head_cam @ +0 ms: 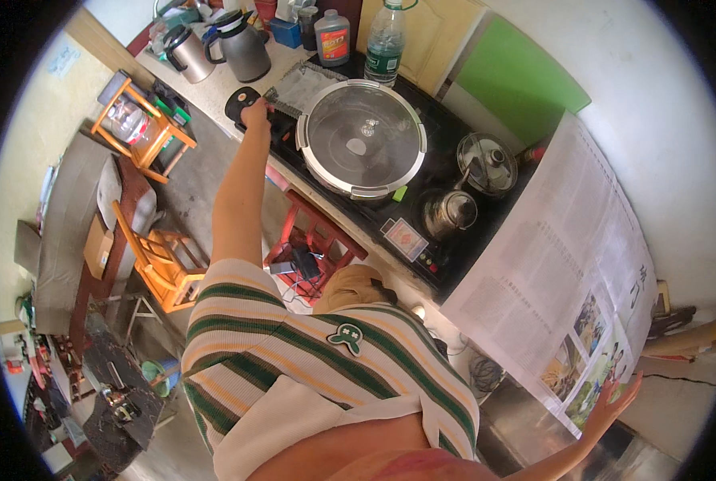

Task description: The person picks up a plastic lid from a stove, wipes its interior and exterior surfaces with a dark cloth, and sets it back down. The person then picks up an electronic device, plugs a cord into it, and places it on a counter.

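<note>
My left hand [257,113] reaches to the counter edge and touches a black rounded object [241,101] bearing a small orange mark. Its fingers are partly hidden, so I cannot tell whether they grip it. To its right, a large pot with a steel-rimmed glass lid [388,150] sits on the black cooktop [346,207]. My right hand [617,400], fingers extended and apart, is at the lower edge of a large newspaper sheet [532,264]. Whether it touches the paper is unclear. The sheet covers the right end of the counter.
Beyond the pot stand a water bottle [385,45], a grey fluid bottle [332,39] and a vacuum jug [240,51]. A glass kettle [451,211], a glass lid [487,163] and a card box [404,239] lie nearer. A red stool [328,231] stands below the counter.
</note>
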`<state>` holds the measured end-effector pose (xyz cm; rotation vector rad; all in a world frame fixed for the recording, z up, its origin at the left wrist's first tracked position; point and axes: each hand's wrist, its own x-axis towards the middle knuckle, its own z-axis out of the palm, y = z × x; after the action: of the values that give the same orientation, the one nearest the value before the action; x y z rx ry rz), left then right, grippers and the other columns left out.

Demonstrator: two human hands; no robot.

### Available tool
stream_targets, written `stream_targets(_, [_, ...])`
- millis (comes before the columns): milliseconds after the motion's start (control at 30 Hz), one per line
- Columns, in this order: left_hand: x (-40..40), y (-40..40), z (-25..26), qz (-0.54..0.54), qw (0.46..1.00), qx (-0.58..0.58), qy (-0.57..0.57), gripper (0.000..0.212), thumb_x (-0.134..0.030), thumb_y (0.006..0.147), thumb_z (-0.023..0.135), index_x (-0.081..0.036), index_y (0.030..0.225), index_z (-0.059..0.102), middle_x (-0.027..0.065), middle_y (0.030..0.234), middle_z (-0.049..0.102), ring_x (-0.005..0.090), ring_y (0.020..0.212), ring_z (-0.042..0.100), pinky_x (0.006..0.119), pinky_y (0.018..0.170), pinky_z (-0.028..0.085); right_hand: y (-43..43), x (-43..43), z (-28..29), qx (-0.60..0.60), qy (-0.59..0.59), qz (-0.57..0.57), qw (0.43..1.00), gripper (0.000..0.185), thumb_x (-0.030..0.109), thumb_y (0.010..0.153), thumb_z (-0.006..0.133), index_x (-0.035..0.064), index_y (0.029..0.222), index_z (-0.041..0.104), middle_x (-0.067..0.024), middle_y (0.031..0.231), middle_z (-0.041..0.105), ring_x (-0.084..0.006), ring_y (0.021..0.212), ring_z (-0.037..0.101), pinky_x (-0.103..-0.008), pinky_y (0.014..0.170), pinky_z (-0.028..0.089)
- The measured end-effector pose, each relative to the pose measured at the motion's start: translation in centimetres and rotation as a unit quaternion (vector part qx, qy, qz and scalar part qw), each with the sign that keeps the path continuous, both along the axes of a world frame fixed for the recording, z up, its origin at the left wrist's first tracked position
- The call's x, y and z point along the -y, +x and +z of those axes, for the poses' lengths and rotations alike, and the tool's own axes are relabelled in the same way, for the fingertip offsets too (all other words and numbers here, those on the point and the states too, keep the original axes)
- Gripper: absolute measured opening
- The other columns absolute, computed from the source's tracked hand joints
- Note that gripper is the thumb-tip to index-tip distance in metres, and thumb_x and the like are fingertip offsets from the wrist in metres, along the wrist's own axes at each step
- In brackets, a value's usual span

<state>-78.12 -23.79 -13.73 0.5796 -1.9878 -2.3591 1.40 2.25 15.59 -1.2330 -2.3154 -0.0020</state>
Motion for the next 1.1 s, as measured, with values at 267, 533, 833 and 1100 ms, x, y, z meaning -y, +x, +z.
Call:
stream_targets(267, [7.8,5.3,19.6,-0.321,0.925,-0.195,-0.056,0.013,-0.007,0.074,0.054,-0.001,0.085,0.049,0.0053,0.063,0.049,0.013,0.051,0.048,0.024,0.047,0.039,-0.6,-0.9,-1.1,-0.037,-0.017,-0.023,0.999,0.056,0.01,0.085,0.049,0.0162,0.136,0.024,-0.0104,0.139,0.022,-0.0284,0.128,0.023,-0.0468,0.098,0.03])
stream_targets(533, [1.1,18.0,32.6,-0.636,0.735,-0.233,0.046,0.03,-0.016,0.076,0.057,0.001,0.097,0.045,0.002,0.068,0.045,0.0061,0.048,0.041,0.018,0.042,0.033,-4.8,-1.5,-1.4,-0.019,0.022,0.051,0.998,0.059,0.016,0.085,0.051,0.011,0.136,0.023,-0.0104,0.138,0.028,-0.0271,0.128,0.024,-0.0419,0.104,0.019])
stream_targets(833, [-10.0,30.3,36.0,-0.785,0.566,-0.252,0.029,0.023,-0.009,0.07,0.057,0.002,0.089,0.05,0.0046,0.066,0.051,0.0088,0.046,0.046,0.021,0.045,0.038,-5.6,1.7,-0.5,-0.113,-0.013,0.076,0.991,0.069,-0.001,0.075,0.054,0.0108,0.135,0.023,-0.0093,0.138,0.029,-0.0257,0.129,0.023,-0.0394,0.105,0.016])
stream_targets(1100, [-17.4,40.6,34.6,-0.777,0.539,-0.327,0.002,0.021,0.0,0.069,0.053,0.0,0.09,0.05,0.0023,0.069,0.051,0.0071,0.054,0.047,0.02,0.051,0.04,-8.2,4.9,0.8,-0.379,-0.168,0.253,0.874,0.045,0.033,0.088,0.045,-0.0029,0.116,0.048,-0.0146,0.111,0.055,-0.0219,0.103,0.052,-0.034,0.087,0.039])
